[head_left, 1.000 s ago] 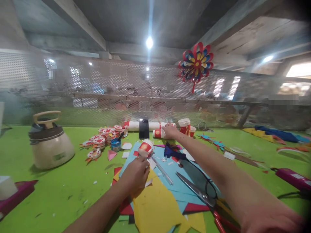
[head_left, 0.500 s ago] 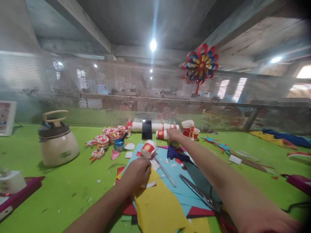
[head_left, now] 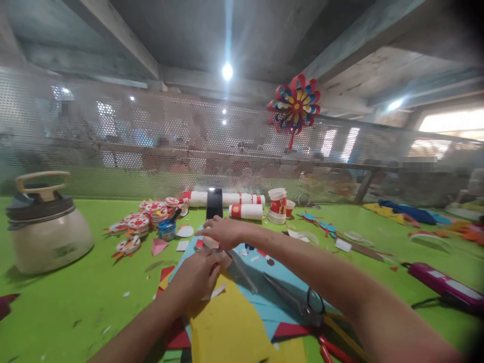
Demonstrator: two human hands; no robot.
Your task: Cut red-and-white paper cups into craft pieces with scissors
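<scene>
My left hand (head_left: 198,276) is closed in a pinch at the near side of a small red-and-white paper cup (head_left: 212,243). Over the top of that cup lies my right hand (head_left: 227,233), fingers bent around it, so most of the cup is hidden. A clear stick (head_left: 244,272) lies just right of the hands. Yellow paper (head_left: 230,322) and light-blue paper (head_left: 260,302) are spread beneath. Below my right forearm rest large scissors (head_left: 291,297) with red handles; a blue glue gun (head_left: 248,247) is mostly covered by that forearm.
Behind the hands, a dark phone (head_left: 214,201) stands before a long row of nested cups (head_left: 242,198). A shorter cup stack (head_left: 245,211) and upright cups (head_left: 278,204) are nearby. Left are a blue jar (head_left: 167,229), red-spotted paper crafts (head_left: 138,222) and a beige kettle (head_left: 49,237).
My right hand has come back from the lying cup stack, leftward and nearer, onto the paper cup at my left hand. The view has turned slightly right.
</scene>
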